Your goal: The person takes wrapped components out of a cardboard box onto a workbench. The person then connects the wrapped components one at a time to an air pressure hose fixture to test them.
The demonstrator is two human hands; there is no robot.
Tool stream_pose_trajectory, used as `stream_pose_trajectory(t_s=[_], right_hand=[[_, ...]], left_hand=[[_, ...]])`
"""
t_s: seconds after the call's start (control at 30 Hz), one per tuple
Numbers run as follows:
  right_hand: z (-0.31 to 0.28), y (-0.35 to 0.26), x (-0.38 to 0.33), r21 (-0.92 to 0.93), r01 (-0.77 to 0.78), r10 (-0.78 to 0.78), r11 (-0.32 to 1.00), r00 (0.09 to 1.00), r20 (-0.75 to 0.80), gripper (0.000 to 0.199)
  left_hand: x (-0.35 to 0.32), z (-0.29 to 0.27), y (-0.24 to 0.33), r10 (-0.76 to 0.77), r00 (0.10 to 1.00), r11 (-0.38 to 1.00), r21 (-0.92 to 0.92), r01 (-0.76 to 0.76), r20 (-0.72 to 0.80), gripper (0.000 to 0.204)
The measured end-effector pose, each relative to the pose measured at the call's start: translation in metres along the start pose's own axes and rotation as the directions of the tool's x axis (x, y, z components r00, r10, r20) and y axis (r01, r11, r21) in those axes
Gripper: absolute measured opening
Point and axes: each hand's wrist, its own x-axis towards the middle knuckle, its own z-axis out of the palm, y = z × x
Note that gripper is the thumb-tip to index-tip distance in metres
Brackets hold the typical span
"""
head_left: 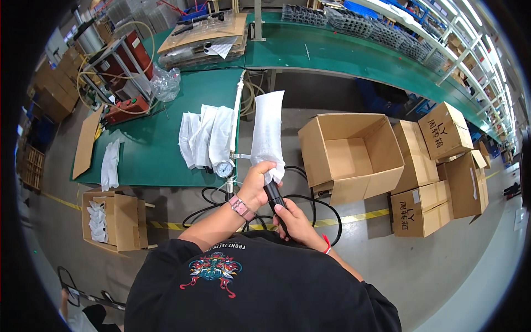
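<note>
A long white sleeve bag (267, 130) stands up before me, puffed out, its open lower end around the top of a black tube-shaped part (273, 195). My left hand (256, 185) is closed on the sleeve's lower end, thumb across it. Lower down, my right hand (297, 222) grips the black part, thumb along its side. How much of the part is inside the sleeve is hidden. To the left, several white sleeve bags (207, 135) overlap on the green table (155, 163), next to a round pressure gauge (223, 169).
An open cardboard box (351, 185) stands to the right, with more cartons (423, 207) beyond it. At lower left, a carton (130, 221) holds white sleeves. A red-and-grey machine (124, 108) sits on the table's far left. Black hoses (326, 207) loop below my hands.
</note>
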Motion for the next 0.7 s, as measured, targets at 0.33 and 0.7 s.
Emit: stream_pose_trajectory(t_s=[0.33, 0.7], right_hand=[[-0.037, -0.007, 0.015, 0.163, -0.057, 0.058, 0.985, 0.998, -0.003, 0.030], [-0.060, -0.013, 0.025, 0.182, 0.069, -0.071, 0.981, 0.997, 0.006, 0.031]], left_hand=[[0.023, 0.028, -0.010, -0.072, 0.995, 0.997, 0.018, 0.073, -0.065, 0.022], [0.045, 0.047, -0.011, -0.364, 0.930, 0.929, 0.055, 0.367, -0.053, 0.023]])
